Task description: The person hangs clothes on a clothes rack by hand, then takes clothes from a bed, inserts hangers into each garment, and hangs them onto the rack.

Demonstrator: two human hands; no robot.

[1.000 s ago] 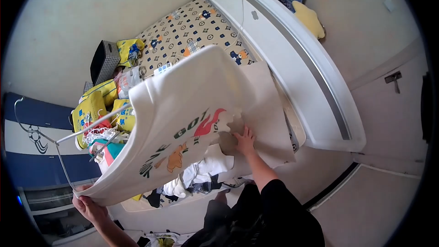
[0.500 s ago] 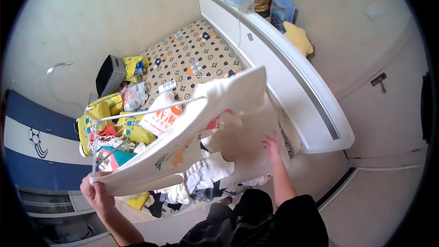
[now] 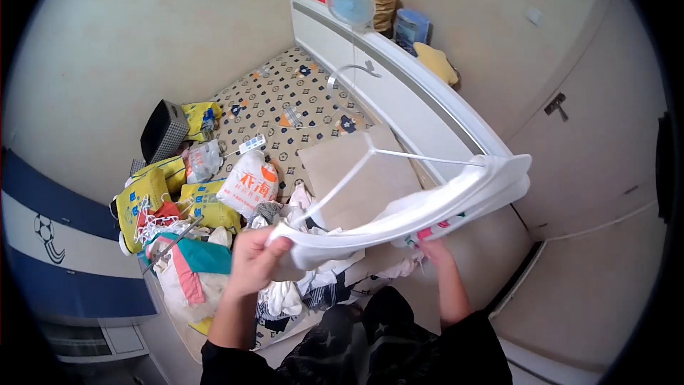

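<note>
A white shirt [image 3: 399, 221] with a coloured print hangs spread over a white hanger [image 3: 406, 154], whose hook points up toward the headboard. The thumb and fingers of my left hand [image 3: 255, 260] are closed on the shirt's near shoulder, at the hanger's end. Below the printed front, my right hand [image 3: 438, 253] has its fingers bent against the fabric, with the fingertips partly hidden. Crumpled clothes [image 3: 285, 299] lie under the shirt. A beige board or mat [image 3: 342, 164] is behind it on the bed.
On the patterned bed [image 3: 274, 100] are yellow bags [image 3: 206, 203], a white printed bag [image 3: 249, 184], a power strip [image 3: 252, 144], a checked box [image 3: 164, 132] and loose hangers [image 3: 153, 221]. A white headboard [image 3: 413, 93] with a fan [image 3: 350, 4] runs along the far right side.
My left hand has moved right with the shirt and hanger, which have turned so the hook points away. My right hand has gone from spread fingers to bent ones at the shirt.
</note>
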